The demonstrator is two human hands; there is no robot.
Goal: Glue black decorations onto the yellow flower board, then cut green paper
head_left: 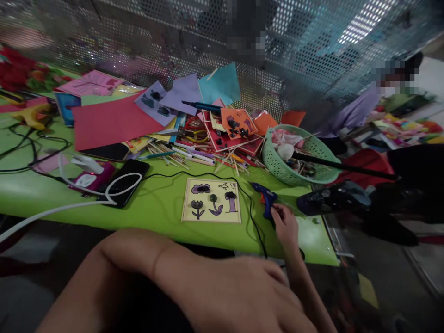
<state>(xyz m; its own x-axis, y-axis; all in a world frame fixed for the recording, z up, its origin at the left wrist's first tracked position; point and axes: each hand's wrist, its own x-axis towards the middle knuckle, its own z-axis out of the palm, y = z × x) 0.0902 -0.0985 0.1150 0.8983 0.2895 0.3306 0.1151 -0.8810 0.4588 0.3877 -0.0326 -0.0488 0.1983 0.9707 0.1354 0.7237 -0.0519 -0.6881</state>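
A small blue glue gun (266, 198) with an orange trigger lies on the green table, its nozzle toward the upper left. My right hand (286, 224) touches the rear of its handle, fingers bent round it. Close to the camera, my left hand (239, 286) spreads large across the bottom of the view; its fingertips are out of sight and what it holds, if anything, is hidden. Between them and the craft pile lies a yellow card (208, 213) with drawn purple flowers and a cloud, with dark shiny pieces on it.
A green basket (274, 159) stands at the right; colored papers (118, 118), sticks and pens pile up behind the card. A black phone (126, 185), a pink power socket (93, 178) and loose cables lie left. A person in lilac stands at far right.
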